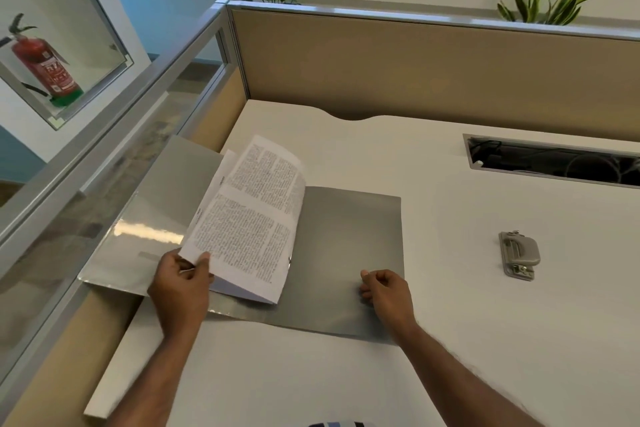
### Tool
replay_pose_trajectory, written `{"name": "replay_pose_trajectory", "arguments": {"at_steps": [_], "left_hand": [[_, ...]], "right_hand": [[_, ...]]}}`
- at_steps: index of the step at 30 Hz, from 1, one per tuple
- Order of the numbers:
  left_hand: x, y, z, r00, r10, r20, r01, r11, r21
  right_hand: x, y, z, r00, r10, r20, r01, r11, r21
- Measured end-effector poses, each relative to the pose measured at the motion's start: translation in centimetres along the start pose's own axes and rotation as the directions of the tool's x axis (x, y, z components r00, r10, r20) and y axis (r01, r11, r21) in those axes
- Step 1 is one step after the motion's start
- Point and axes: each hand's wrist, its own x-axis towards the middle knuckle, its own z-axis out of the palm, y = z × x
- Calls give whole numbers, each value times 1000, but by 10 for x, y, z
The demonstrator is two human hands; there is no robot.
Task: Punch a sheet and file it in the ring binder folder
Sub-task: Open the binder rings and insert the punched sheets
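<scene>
**Pages lifted in the open folder, punch waiting at the right**

The left hand (181, 279) pinches the near left corner of the sheets (249, 215), thumb on top and fingers beneath, so it is clamped on paper. It holds them raised and curved, their right edge staying down along the spine of the folder (349, 253). That hold probably keeps the pages out of the way, or turns them, while the binding side stays anchored. Whether one sheet or several are in the pinch I cannot tell; at least two layers show at the near edge.

The right hand (382, 289) rests loosely curled on the folder's grey right panel, fingers drawn together and gripping nothing. It seems to be there to pin the folder flat so it does not slide as the pages lift.

The folder lies open on the desk (485, 357), its glossy left cover hanging past the desk's left edge towards the partition (415, 69). No rings are visible.

The punch (518, 255) sits well apart to the right, untouched, handle up.

The sheets carry dense printed columns, too small to read. A fire extinguisher (41, 62) beyond the glass bears a label, also illegible.
</scene>
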Motion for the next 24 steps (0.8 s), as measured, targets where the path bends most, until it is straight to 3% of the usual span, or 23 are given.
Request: {"name": "replay_pose_trajectory", "arguments": {"at_steps": [9,16,20,24], "left_hand": [[10,5,-17,998,43,-43,-37,989,143],[10,-1,-22,999,-5,51,-12,944,330],[13,-3,-25,992,96,84,-125,861,492],[20,-1,-22,971,210,112,-229,702,675]], "right_hand": [[-3,-1,3,1000,-21,10,22,997,-70],[-4,-1,4,1000,-30,4,30,993,-116],[-4,1,5,999,-34,6,35,990,-137],[-5,1,7,999,-37,8,38,988,-149]]}}
